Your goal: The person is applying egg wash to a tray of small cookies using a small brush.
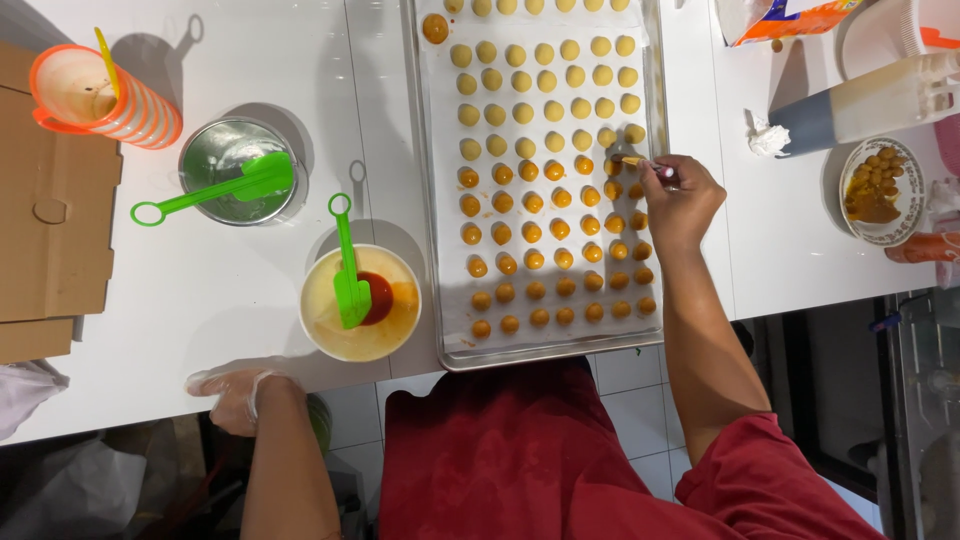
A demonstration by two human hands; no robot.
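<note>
The white worktop carries everything here. The largest thing on it is a long metal baking tray lined with white paper, filled with rows of small round dough balls; the balls in the part of the tray nearer to the person are a shiny orange-yellow, the ones farther away are pale. Left of the tray lies a flat brown cardboard box. Just beside the tray's left rim stands a round cream bowl with yellow liquid and a dark red yolk, and a green plastic spatula rests in it. Farther left of the tray is a round steel bowl with a second green spatula across it.

The right hand is over the tray's right side, its fingers closed on a small brush whose tip touches a ball in the middle rows. The left hand, in a thin clear glove, lies flat and loose on the worktop edge, well left of the tray, holding nothing.
</note>
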